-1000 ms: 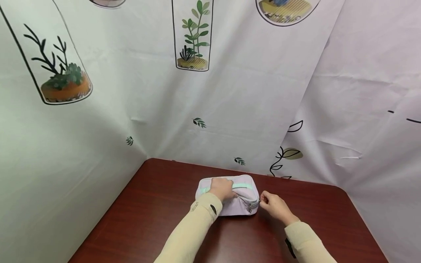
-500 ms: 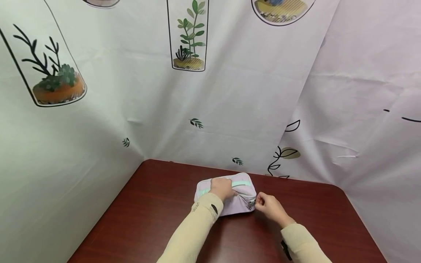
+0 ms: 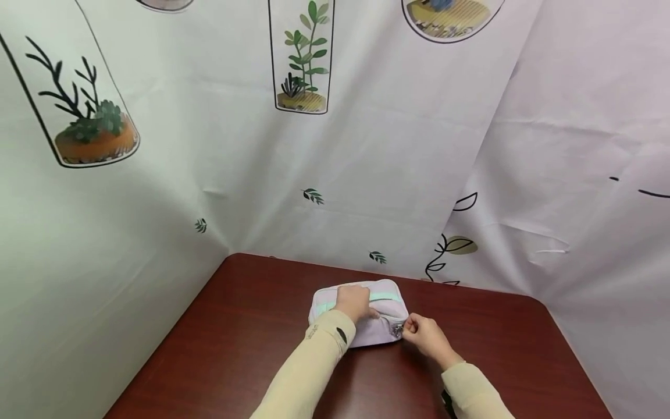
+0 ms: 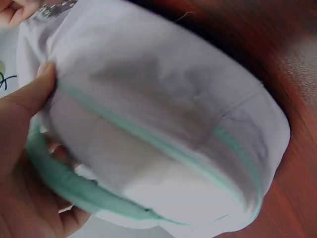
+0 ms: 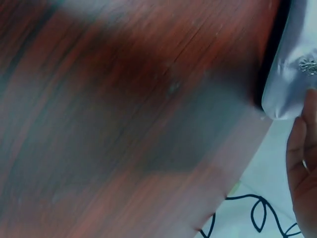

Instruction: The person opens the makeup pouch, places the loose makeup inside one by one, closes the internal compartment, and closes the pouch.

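A lavender pencil case (image 3: 373, 336) with mint-green trim lies on the table. My left hand (image 3: 353, 302) grips its top, with fingers passing behind the mint carry handle (image 4: 69, 186) and the thumb pressing the fabric beside the seam. At the case's right end, my right hand (image 3: 426, 336) pinches with thumb and forefinger at the zipper; the pull itself is hidden by the fingertips. A silver dangling charm (image 3: 396, 330) hangs right at those fingertips, and the right wrist view shows this charm (image 5: 308, 65) against the lavender cloth.
The dark red-brown wooden table (image 3: 251, 326) has rounded back corners. Behind it and to both sides hang white cloth sheets (image 3: 235, 145) printed with plants in jars and small leaves.
My right hand has moved left and toward me along the case's right end. That end, pulled outward earlier, now sits flatter. The left hand keeps its grip.
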`<action>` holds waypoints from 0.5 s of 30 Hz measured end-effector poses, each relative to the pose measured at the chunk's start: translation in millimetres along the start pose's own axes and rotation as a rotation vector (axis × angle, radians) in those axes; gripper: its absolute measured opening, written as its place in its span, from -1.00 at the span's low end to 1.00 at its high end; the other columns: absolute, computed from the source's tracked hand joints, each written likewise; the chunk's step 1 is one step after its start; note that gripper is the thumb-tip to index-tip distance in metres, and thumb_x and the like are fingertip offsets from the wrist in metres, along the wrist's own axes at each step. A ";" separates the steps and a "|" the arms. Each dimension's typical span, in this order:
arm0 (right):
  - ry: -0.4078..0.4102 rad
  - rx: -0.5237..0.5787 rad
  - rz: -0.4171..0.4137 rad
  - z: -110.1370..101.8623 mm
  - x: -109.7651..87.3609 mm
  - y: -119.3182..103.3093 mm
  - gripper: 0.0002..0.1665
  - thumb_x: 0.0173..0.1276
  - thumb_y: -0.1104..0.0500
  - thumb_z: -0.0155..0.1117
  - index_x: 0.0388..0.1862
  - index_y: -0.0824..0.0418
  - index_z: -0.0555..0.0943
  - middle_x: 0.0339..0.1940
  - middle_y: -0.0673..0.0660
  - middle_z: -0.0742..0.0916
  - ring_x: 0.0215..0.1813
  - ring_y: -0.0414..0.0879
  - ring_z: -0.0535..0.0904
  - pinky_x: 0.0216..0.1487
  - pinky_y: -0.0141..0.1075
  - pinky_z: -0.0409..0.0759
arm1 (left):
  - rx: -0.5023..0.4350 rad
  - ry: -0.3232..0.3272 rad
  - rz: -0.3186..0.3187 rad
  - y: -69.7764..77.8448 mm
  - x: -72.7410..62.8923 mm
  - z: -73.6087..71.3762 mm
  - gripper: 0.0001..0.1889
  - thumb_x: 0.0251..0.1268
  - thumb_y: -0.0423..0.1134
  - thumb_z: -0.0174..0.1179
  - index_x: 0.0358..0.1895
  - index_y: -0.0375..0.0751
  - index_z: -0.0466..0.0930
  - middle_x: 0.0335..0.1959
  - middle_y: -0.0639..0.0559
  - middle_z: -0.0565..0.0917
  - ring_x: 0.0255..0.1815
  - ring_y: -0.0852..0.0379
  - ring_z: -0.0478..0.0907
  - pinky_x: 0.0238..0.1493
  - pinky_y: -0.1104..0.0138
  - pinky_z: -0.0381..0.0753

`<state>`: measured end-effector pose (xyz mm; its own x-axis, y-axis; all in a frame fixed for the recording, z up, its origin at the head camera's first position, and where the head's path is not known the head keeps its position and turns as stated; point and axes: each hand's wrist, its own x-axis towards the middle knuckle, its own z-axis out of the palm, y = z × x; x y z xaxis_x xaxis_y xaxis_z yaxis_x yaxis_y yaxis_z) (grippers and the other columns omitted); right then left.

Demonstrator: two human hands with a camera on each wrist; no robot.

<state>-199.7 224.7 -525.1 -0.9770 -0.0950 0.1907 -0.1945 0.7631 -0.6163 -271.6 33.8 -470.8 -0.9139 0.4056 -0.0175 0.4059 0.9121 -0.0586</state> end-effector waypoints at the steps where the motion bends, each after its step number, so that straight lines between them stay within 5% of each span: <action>1: -0.027 -0.001 -0.006 -2.2 -1.5 2.4 -0.82 0.01 0.34 0.23 -0.58 0.10 0.46 -0.67 -0.13 0.44 -0.58 -0.32 0.32 -0.52 -0.42 0.31 | -0.014 -0.002 0.012 -2.0 -0.2 -1.1 -0.41 -0.26 0.40 0.28 -0.29 0.00 0.63 -0.41 0.12 0.65 -0.35 0.13 0.55 -0.34 0.21 0.49; 7: -0.197 0.051 -0.011 -17.4 -5.5 11.7 -0.96 0.21 0.29 0.23 -0.43 0.20 0.58 -0.59 -0.05 0.57 -0.55 -0.27 0.40 -0.51 -0.38 0.39 | -0.201 -0.060 0.051 -41.0 -7.3 -14.8 -0.28 -0.18 0.34 0.29 0.08 0.00 0.54 -0.02 0.07 0.59 -0.03 0.00 0.40 -0.03 0.11 0.33; 11: -0.191 0.127 0.067 -27.9 -6.0 11.1 -0.90 0.27 0.25 0.22 -0.32 0.29 0.61 -0.53 0.09 0.62 -0.52 -0.12 0.51 -0.49 -0.34 0.45 | -0.377 -0.117 -0.024 -81.5 -15.1 -13.0 -0.33 0.16 0.31 0.04 0.20 -0.09 0.46 0.14 -0.05 0.50 0.17 -0.10 0.32 0.13 0.00 0.25; 15: -0.234 0.236 0.064 -33.0 -4.2 6.8 -0.78 0.30 0.21 0.19 -0.31 0.40 0.61 -0.52 0.18 0.66 -0.51 0.03 0.59 -0.47 -0.30 0.51 | -0.538 -0.164 -0.102 -111.7 -26.3 0.0 -0.48 0.43 0.02 -0.13 0.29 -0.23 0.34 0.25 -0.15 0.40 0.30 -0.16 0.23 0.23 -0.01 0.19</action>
<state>-194.1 251.3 -504.8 -0.9760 -0.2171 -0.0180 -0.1203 0.6062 -0.7861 -292.8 -78.8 -463.8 -0.9205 0.3384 -0.1952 0.2233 0.8658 0.4478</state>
